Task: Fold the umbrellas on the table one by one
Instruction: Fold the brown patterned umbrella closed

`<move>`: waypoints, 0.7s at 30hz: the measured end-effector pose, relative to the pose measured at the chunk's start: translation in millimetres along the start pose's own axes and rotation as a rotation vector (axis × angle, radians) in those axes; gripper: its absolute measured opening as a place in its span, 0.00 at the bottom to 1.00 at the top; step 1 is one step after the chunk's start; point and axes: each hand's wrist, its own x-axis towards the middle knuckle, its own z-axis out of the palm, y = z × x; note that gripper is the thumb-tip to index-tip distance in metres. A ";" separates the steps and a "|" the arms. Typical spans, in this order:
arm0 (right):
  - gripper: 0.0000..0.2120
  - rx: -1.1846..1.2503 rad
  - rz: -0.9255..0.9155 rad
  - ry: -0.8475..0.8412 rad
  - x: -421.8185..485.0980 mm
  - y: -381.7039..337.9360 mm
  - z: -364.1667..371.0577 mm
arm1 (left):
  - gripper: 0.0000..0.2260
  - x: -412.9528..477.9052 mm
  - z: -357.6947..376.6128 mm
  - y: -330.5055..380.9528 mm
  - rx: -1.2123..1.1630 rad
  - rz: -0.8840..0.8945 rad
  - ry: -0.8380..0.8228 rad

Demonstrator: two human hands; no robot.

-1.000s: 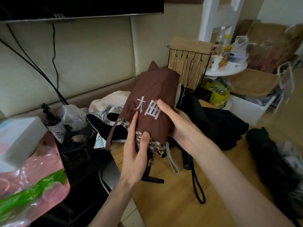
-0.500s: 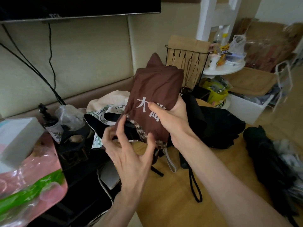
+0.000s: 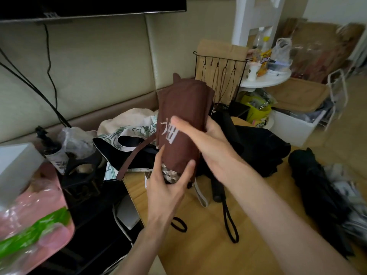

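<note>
Wooden table (image 3: pixel 198 251), bearing a loosely collapsed black umbrella (image 3: pixel 260 147) behind the hands and a second black umbrella (image 3: pixel 317 191) at the right. The rolled brown umbrella (image 3: pixel 184 108), printed with white characters, is held nearly upright above the table's left part. The right hand (image 3: pixel 210 143) wraps its middle from the right, fingers curled across the characters. The left hand (image 3: pixel 166 185) grips its lower, check-trimmed end, thumb opposite fingers. The brown strap (image 3: pixel 137 155) hangs loose to the left.
</note>
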 end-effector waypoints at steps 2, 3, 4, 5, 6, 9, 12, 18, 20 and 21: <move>0.29 -0.063 -0.023 0.005 2.2 -3.9 -24.7 | 0.33 4.2 -7.9 -1.5 -0.126 -0.057 -0.039; 0.27 -0.106 -0.057 0.058 4.8 -4.8 -38.7 | 0.31 6.1 -13.1 -2.5 -0.153 -0.073 -0.048; 0.26 -0.156 -0.090 0.120 6.9 -5.0 -52.2 | 0.31 8.0 -18.8 -3.5 -0.160 -0.096 -0.056; 0.27 -0.210 -0.123 0.174 7.8 -4.4 -64.8 | 0.29 9.6 -23.8 -4.4 -0.153 -0.113 -0.061; 0.30 -0.268 -0.153 0.198 8.4 -4.2 -76.2 | 0.27 12.0 -28.4 -5.7 -0.140 -0.115 -0.063; 0.40 -0.446 -0.189 0.091 6.6 -1.8 -99.8 | 0.21 18.3 -37.8 -9.0 -0.091 -0.088 -0.074; 0.31 -0.539 -0.220 0.002 6.2 -0.8 -106.7 | 0.22 22.9 -42.9 -12.5 -0.060 -0.041 -0.137; 0.26 -0.627 -0.097 -0.196 12.6 -8.6 -126.9 | 0.19 24.4 -42.4 -9.4 -0.021 0.036 -0.169; 0.19 -0.746 -0.077 -0.197 13.9 -9.2 -133.5 | 0.18 26.0 -43.4 -5.3 -0.006 0.039 -0.181; 0.18 -0.794 -0.091 -0.181 14.4 -10.0 -137.1 | 0.19 27.0 -45.1 -3.3 0.000 0.044 -0.177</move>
